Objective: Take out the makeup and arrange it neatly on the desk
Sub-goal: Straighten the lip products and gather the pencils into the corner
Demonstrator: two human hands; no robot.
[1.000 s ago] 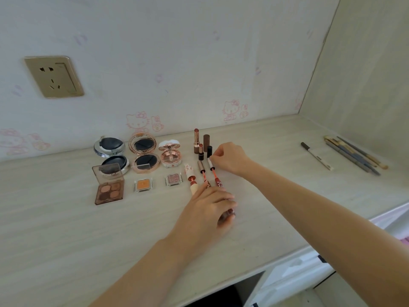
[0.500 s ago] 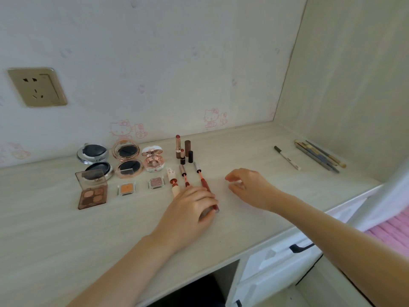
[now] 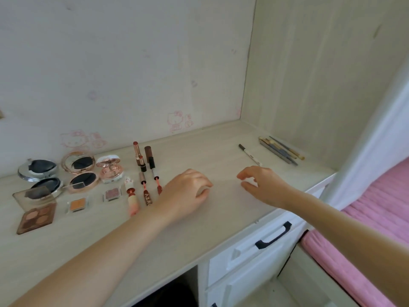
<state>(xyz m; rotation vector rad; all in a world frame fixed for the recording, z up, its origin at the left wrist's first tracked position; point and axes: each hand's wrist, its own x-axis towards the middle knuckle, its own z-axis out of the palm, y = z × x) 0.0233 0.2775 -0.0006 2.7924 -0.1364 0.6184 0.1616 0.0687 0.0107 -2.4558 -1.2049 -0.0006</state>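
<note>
Lying on desk (image 3: 221, 209): gloss tube (image 3: 147, 197), lettering illegible

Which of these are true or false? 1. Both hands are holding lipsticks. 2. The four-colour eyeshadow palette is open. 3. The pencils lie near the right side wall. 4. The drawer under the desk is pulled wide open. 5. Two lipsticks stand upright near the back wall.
1. False. The right hand is open and empty above the desk; the left hand rests curled, with nothing visibly held.
2. True. The eyeshadow palette has its clear lid raised.
3. True. The pencils lie by the right wall, with a white pen beside them.
4. False. The drawer looks closed.
5. True. The lipsticks stand upright.
</note>
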